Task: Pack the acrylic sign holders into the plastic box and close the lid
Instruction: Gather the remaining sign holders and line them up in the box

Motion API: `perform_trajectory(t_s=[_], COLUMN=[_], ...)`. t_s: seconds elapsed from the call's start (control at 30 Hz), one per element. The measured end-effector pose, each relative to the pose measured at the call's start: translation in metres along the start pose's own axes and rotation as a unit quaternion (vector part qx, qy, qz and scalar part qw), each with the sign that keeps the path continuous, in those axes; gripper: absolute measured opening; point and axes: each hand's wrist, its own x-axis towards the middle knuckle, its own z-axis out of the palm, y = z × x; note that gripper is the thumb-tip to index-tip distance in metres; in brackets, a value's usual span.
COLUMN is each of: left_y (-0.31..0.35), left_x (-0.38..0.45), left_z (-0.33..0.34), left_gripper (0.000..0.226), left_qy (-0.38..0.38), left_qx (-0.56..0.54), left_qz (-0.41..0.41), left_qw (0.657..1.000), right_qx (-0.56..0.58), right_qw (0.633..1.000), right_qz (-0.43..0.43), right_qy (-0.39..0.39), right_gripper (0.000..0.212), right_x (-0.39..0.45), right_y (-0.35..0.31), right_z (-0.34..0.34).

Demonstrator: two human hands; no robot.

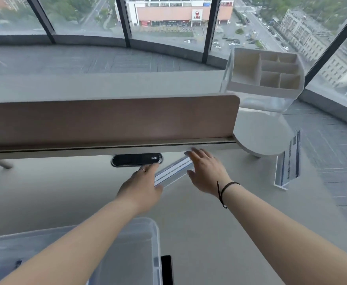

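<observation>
**Two hands reach for a clear sign holder**

The left hand (142, 185) and the right hand (206, 173) are on each side of a clear acrylic sign holder (173, 171) on the gray desk (209, 233). The left fingers touch it. The right hand is spread open beside it. Another sign holder (287, 161) stands far to the right of the right hand. The clear plastic box (144, 243) sits under the left arm.

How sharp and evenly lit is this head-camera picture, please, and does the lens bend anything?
Head view: soft daylight from the windows, no hard shadows; the wide lens bows the desk divider and window frames; both hands, left hand and right hand, and the sign holder between them look slightly motion-blurred; the plastic box near the bottom edge looks hazy.
</observation>
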Motion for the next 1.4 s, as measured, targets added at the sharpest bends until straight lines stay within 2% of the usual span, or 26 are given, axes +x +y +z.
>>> perform_trajectory(t_s=[0.17,0.23,0.33,0.43,0.77,1.0,1.17,1.33,1.4], left_y=[-0.001,-0.003,-0.005,-0.005,-0.002,-0.003,0.006,0.019,0.020], left_x=[0.033,0.042,0.052,0.058,0.069,0.073,0.058,0.020,0.000], left_z=[0.019,0.025,0.037,0.047,0.048,0.031,0.012,-0.024,-0.044], left_gripper=[0.053,0.041,0.021,0.023,0.022,0.026,0.029,0.019,0.018], left_qy=[-0.053,-0.068,-0.051,-0.045,-0.008,-0.059,-0.051,-0.036,-0.031], left_qx=[0.061,0.070,0.063,0.075,0.137,0.145,0.149,0.198,0.199], left_qz=[-0.042,-0.055,-0.061,-0.051,-0.029,-0.038,0.037,0.143,0.174], left_qw=[0.996,0.994,0.995,0.995,0.990,0.987,0.987,0.969,0.964], right_qx=[-0.060,-0.065,-0.058,-0.033,-0.016,-0.029,-0.051,-0.095,-0.099], right_qw=[0.993,0.992,0.987,0.982,0.984,0.990,0.993,0.983,0.980], right_qz=[-0.089,-0.105,-0.124,-0.135,-0.120,-0.091,-0.050,-0.060,-0.052], right_qy=[-0.044,-0.009,0.084,0.124,0.129,0.109,0.098,0.145,0.164], right_gripper=[0.056,0.046,0.019,0.020,0.012,0.010,0.016,0.019,0.026], right_x=[0.027,0.035,0.042,0.046,0.045,0.036,0.004,-0.050,-0.068], right_y=[0.019,0.029,0.038,0.045,0.051,0.039,0.036,0.018,-0.003], right_z=[0.032,0.042,0.054,0.061,0.066,0.049,0.030,-0.009,-0.029])
